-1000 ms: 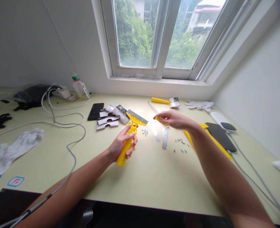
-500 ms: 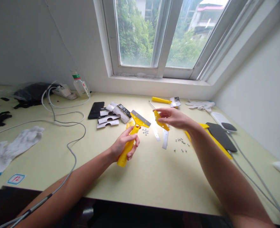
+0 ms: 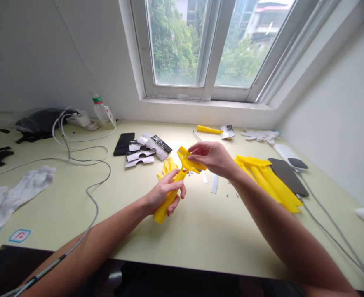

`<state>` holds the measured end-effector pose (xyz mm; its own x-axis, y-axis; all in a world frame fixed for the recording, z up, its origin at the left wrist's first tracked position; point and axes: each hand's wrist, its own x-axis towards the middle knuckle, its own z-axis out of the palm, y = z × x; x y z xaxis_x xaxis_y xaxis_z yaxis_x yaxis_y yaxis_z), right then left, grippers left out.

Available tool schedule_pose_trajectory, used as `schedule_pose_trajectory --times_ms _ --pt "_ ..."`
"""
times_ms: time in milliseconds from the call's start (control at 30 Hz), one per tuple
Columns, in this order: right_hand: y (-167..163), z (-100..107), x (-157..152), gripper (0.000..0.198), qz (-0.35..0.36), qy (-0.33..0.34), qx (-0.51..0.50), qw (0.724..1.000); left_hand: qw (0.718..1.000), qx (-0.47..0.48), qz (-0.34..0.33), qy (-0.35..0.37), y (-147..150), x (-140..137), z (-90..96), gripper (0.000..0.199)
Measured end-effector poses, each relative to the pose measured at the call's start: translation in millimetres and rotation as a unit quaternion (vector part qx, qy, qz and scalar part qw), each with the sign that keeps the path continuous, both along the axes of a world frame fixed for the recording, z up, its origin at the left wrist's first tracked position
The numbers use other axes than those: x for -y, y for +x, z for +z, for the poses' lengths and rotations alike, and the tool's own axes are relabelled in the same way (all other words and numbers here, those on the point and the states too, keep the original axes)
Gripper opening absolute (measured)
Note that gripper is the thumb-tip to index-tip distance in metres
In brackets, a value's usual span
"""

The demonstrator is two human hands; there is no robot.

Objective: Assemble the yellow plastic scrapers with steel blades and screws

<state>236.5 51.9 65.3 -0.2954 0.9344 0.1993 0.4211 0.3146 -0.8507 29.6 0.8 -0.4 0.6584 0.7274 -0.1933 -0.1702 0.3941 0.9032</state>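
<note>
My left hand [image 3: 160,193] is wrapped round the yellow handle of a scraper [image 3: 163,210], its head tilted up and away from me. Between the thumb and fingers of my right hand [image 3: 212,157] is a yellow clamp plate [image 3: 184,154], laid over the scraper's head; the blade is now mostly covered. Just behind the scraper lie more yellow plates [image 3: 168,166]. Partly hidden by my right hand, loose metal blades [image 3: 214,184], small nuts [image 3: 190,174] and screws [image 3: 227,194] rest on the table. A screwdriver [image 3: 197,135] shows only its shaft beyond my right hand.
Yellow scraper handles [image 3: 271,185] are piled at the right, beside a dark phone-like slab [image 3: 288,177]. Card packages [image 3: 140,156] and a black phone [image 3: 124,143] lie at the back left. A cable [image 3: 97,198] crosses the left side near a white glove [image 3: 21,196].
My right hand has moved left and brought the clamp plate onto the scraper's head. My left hand has shifted slightly right with the scraper. More of the handle pile now shows.
</note>
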Motion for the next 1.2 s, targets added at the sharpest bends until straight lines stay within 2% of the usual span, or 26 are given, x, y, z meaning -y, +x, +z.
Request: schedule_pose_trajectory --times_ms 233,433,1000,1200 --pt "-5.2 -6.7 1.6 0.020 -0.028 0.032 0.044 0.998 1.000 0.007 0.012 0.002 -0.5 0.0 -0.2 0.040" --pt "-2.9 -4.1 0.2 0.022 -0.011 0.033 -0.005 0.999 1.000 0.022 0.004 0.010 -1.0 1.5 1.9 0.037" --pt "-7.6 -5.7 4.9 0.026 -0.050 0.037 0.012 0.998 0.999 0.042 0.001 0.007 -1.9 1.9 3.0 0.039" --pt "-11.0 -2.0 9.1 0.024 -0.075 0.137 0.137 0.978 0.999 0.041 0.003 0.006 -2.2 2.3 3.8 0.041"
